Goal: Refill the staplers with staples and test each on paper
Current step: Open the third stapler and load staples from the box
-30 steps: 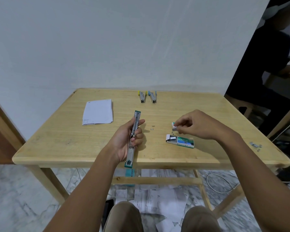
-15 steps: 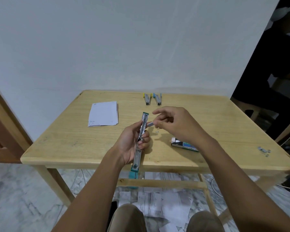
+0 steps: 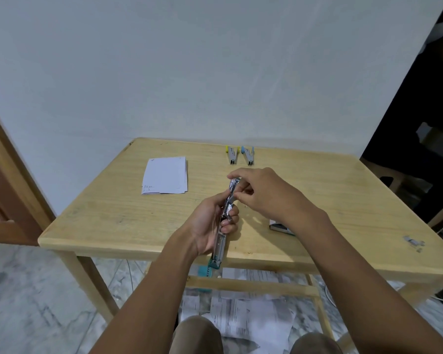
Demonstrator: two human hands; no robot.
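Observation:
My left hand [image 3: 210, 223] grips a long teal stapler [image 3: 221, 242] that is opened out flat, its metal channel facing up and its teal end [image 3: 214, 263] over the table's front edge. My right hand [image 3: 261, 192] is over the stapler's far end, fingertips pinching a small strip of staples [image 3: 233, 198] against the channel. A staple box [image 3: 280, 227] lies on the table to the right, partly hidden by my right forearm. A stack of white paper [image 3: 165, 178] lies at the left. A yellow stapler [image 3: 232, 155] and a blue stapler [image 3: 248, 155] lie side by side at the back.
The wooden table [image 3: 113, 221] stands against a white wall. Loose staples [image 3: 413, 242] lie near its right front corner. Printed sheets [image 3: 248, 315] litter the floor under it. A person in dark clothes [image 3: 420, 123] sits at the far right. A wooden door frame [image 3: 8, 175] rises at left.
My right hand left the staple box with a strip of staples and moved left to the stapler's far end. My left hand kept holding the stapler.

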